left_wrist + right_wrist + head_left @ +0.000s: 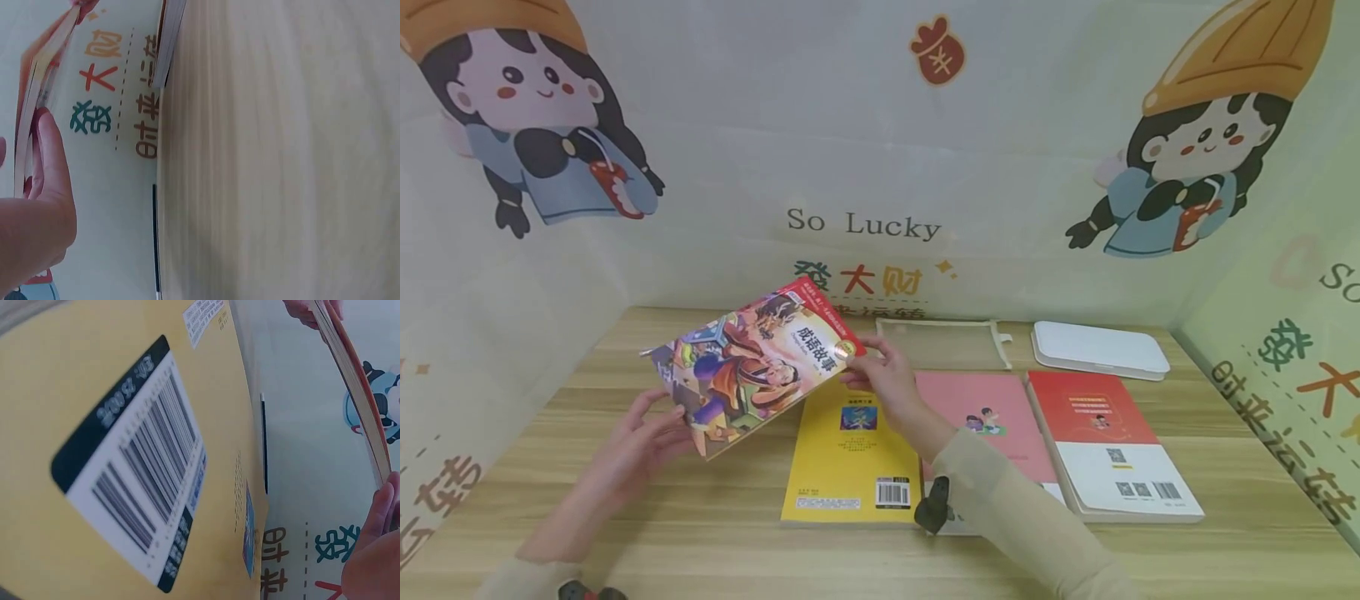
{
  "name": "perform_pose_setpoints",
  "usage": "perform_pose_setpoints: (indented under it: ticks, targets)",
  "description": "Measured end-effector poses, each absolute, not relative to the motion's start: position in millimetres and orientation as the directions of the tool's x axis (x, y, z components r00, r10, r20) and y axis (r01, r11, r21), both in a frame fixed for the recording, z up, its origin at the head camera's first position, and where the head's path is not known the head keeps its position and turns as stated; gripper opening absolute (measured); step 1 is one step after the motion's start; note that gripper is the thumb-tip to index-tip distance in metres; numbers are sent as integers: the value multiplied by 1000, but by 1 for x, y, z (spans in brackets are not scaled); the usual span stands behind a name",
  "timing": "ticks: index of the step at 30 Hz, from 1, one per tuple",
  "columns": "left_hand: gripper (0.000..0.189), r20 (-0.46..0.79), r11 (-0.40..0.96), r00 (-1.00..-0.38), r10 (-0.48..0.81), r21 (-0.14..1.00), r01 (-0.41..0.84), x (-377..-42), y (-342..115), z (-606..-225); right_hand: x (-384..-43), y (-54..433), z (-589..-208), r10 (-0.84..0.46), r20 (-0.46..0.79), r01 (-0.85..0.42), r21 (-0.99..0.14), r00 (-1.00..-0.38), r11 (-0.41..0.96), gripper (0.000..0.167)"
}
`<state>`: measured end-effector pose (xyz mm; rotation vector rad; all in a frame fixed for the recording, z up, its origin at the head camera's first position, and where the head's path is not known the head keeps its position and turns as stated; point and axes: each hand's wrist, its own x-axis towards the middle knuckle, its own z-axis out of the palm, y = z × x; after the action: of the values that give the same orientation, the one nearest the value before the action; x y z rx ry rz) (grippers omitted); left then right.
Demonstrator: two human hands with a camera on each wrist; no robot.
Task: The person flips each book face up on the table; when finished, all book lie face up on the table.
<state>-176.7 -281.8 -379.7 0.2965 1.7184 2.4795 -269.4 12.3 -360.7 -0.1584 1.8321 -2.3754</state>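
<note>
A picture-covered storybook (760,367) with a red strip along its top is held up tilted above the table, front cover showing. My left hand (651,437) grips its lower left corner, thumb on the cover. At the red-edged right side, my right hand (887,383) pinches the book between thumb and fingers. Its page edges face the camera in the left wrist view, where the book (31,119) looks closed. Just below the right hand lies a yellow book (846,454), back cover up; its barcode (137,469) fills much of the right wrist view.
Beside the yellow book lie a pink book (1000,400), partly behind my right forearm, and a red and white book (1108,450). Behind them are a mesh pouch (943,346) and a white case (1097,348). A printed cloth (722,167) stands around the wooden table (700,533).
</note>
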Motion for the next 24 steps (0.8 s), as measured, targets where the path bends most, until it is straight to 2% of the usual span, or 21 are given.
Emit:
perform_pose_setpoints:
  ticks: [4, 8, 13, 17, 22, 24]
  targets:
    - [21, 65, -419, -990, 125, 908, 7, -181, -297, -380, -276, 11, -370, -217, -22, 69, -976, -976, -209, 35]
    - [25, 44, -363, -989, 144, 932, -11, -183, -318, -381, -273, 10, -366, -266, -71, 118, -979, -961, -164, 36]
    - [34, 15, -81, -958, 287, 997, -8, -182, -340, -380, -277, 8, -366, -333, -76, 115, -988, -940, -100, 37]
    - [37, -28, 116, -928, 370, 993, 16, -181, -352, -375, -291, 0, -374, -365, -42, 52, -998, -930, -17, 35]
    - [30, -110, 309, -902, 418, 951, 27, -177, -363, -370, -300, -17, -372, -371, -81, 90, -996, -925, -8, 34]
    - [28, -142, 355, -891, 431, 935, 23, -176, -367, -370, -298, -24, -364, -359, -123, 141, -990, -925, -26, 35]
